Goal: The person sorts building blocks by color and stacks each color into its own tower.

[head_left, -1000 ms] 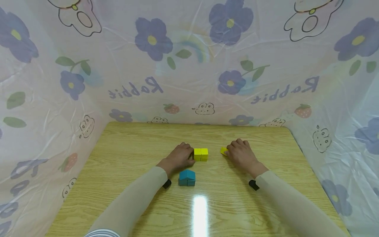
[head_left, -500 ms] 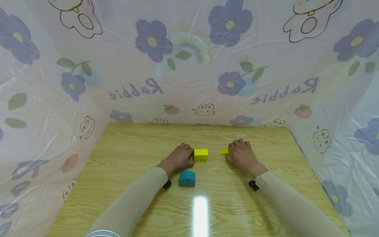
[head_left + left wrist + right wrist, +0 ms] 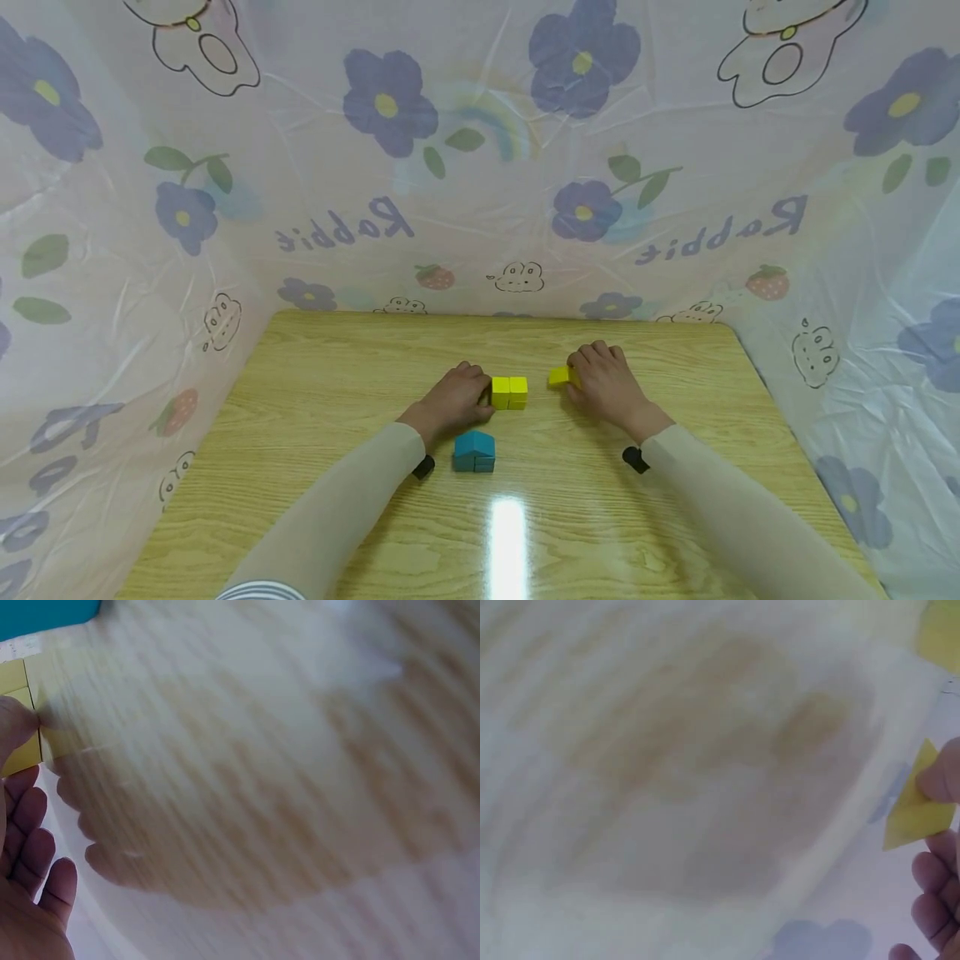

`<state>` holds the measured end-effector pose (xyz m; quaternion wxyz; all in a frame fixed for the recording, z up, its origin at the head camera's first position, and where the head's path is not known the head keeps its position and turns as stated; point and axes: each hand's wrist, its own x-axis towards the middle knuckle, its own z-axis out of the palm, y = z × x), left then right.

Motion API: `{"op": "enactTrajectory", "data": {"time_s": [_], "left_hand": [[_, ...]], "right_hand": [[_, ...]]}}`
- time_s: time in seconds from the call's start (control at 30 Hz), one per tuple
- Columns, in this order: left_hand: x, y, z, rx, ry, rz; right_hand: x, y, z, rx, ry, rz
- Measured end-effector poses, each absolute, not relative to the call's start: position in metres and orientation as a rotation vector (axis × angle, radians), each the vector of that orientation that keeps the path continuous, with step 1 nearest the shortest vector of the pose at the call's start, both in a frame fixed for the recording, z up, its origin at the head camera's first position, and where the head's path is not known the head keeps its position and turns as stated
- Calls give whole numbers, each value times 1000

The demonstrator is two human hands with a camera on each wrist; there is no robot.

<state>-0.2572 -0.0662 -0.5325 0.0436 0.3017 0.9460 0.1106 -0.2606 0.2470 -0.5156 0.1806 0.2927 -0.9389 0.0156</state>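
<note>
My left hand [image 3: 454, 395] holds the left side of a small stack of yellow blocks [image 3: 510, 392] standing on the table. In the left wrist view its thumb lies across the yellow block faces [image 3: 22, 754], with the other fingertips below. To the right of the stack, and apart from it, my right hand [image 3: 606, 385] pinches a yellow triangular block [image 3: 915, 814] between thumb and fingers. The hand hides part of that block in the head view. Nearer than the yellow stack stands a small blue block house [image 3: 474, 452] with a roof-shaped top piece.
The wooden table [image 3: 360, 350] has its far edge against a patterned cloth [image 3: 472, 208], which also hangs at both sides. A bright light reflection [image 3: 507, 542] lies on the near part of the table.
My right hand has first shown more of the yellow triangular block, then moved slightly left and away from me with it. The left hand and the standing blocks have stayed in place.
</note>
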Motion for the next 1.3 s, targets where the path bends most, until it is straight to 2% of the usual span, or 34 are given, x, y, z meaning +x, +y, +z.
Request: {"op": "enactTrajectory", "data": {"time_s": [0.57, 0.87, 1.3], "left_hand": [[-256, -67, -528, 914, 2873, 365], [-256, -67, -528, 917, 2877, 383], [-255, -68, -525, 935, 2874, 373]], "right_hand": [[-253, 188, -465, 983, -2654, 157], [-252, 166, -464, 1048, -2677, 158], [-253, 160, -470, 1081, -2696, 126]]}}
